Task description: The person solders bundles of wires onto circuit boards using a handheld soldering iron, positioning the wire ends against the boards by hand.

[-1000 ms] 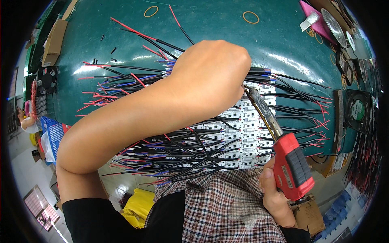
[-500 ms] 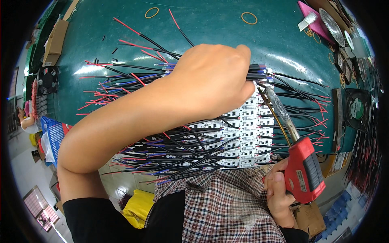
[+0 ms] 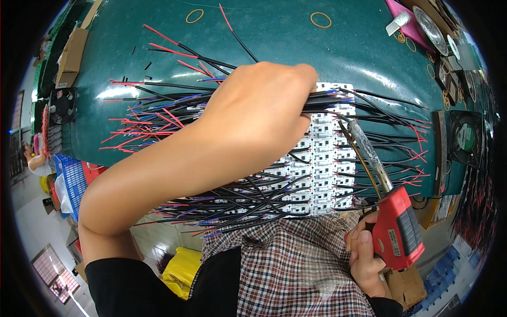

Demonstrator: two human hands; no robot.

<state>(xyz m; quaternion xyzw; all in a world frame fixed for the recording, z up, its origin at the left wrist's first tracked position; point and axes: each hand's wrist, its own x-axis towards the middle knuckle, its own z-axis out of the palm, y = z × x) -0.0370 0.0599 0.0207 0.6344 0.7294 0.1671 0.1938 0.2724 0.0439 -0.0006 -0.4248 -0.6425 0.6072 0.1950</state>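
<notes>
My left hand [image 3: 264,103], its arm reaching across from the left, is closed around a bundle of black wires [image 3: 323,99]. The bundle's tips poke out to the right of the fist, over the far end of a white circuit-board panel [image 3: 323,164]. Rows of black wires with red and blue ends spread from both sides of the panel. My right hand [image 3: 365,259] grips a red soldering gun [image 3: 397,227] by its handle. The gun's metal tip and thin feed tube point up and left, close by the panel's far right edge. My left fingertips are hidden.
A teal table [image 3: 274,31] bears loose rubber bands [image 3: 320,20] and stray wire bits. Fans stand on the left [image 3: 63,104] and right [image 3: 466,138]. A pink board [image 3: 404,26] lies at the far right. Left of the table is a blue basket [image 3: 73,177]; another person [image 3: 39,161] sits beyond.
My left hand has shifted a little left with the wires, baring more of the panel's far end. The soldering gun has dropped slightly nearer to me.
</notes>
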